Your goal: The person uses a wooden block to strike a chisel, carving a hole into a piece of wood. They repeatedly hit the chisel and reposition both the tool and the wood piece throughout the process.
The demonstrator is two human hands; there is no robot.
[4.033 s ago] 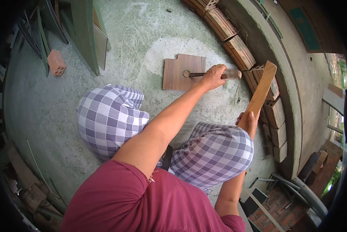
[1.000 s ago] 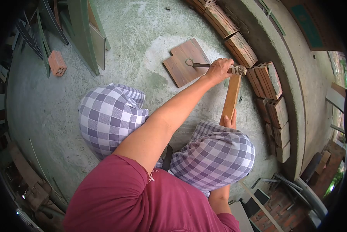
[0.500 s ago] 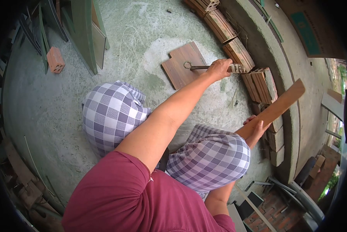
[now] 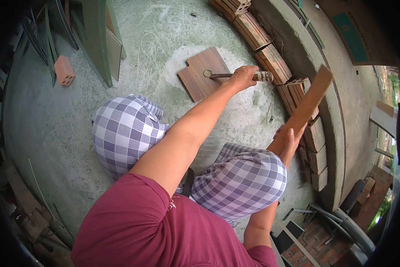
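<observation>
My left hand (image 4: 243, 78) is closed around a dark metal tool (image 4: 220, 75) with a ring at one end and a banded, light-coloured part (image 4: 264, 76) at the other. The ring end lies over a brown wooden board (image 4: 197, 82) with a notched edge, on the concrete floor. Beyond my right knee, my right hand (image 4: 291, 141) grips a long wooden plank (image 4: 309, 100), which slants up to the right. The plank's lower end is hidden behind the checked cloth (image 4: 242, 184) over that knee.
A row of hollow bricks (image 4: 273, 64) runs along a low concrete ledge (image 4: 315, 58) on the right. At the upper left, one brick (image 4: 64, 70) stands near leaning green panels (image 4: 91, 40). Metal frames (image 4: 338, 222) lie at the lower right.
My left hand, the tool and the notched board have shifted slightly left. The plank in my right hand has swung to a steeper slant, its far end now higher and further left.
</observation>
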